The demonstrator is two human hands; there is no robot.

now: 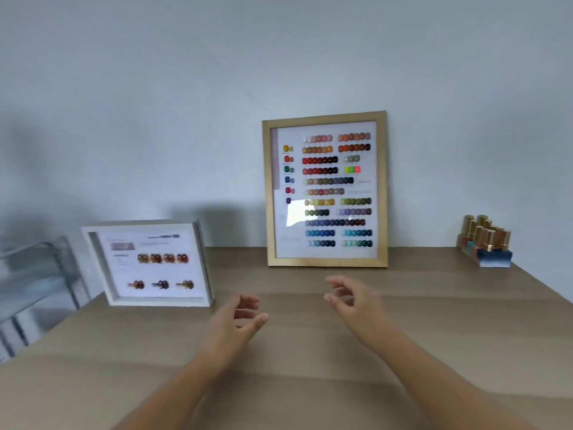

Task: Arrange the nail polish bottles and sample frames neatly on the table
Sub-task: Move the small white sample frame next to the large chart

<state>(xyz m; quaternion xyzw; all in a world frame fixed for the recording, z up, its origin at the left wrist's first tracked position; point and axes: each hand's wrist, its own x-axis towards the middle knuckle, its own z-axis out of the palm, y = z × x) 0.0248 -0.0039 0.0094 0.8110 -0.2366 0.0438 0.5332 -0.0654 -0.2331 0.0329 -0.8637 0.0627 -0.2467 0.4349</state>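
Note:
A tall gold-framed sample chart point(325, 189) with rows of coloured nail swatches leans upright against the wall at the back of the wooden table point(434, 321). A smaller white sample frame point(148, 263) stands tilted at the table's back left corner. A cluster of nail polish bottles point(485, 240) with gold caps sits at the back right. My left hand point(238, 318) and my right hand point(350, 297) hover over the table in front of the gold frame, fingers spread and curled, holding nothing.
A plain pale wall rises behind the table. A grey metal rack or chair point(34, 283) stands off the table's left edge. The table's right edge slants down past the bottles.

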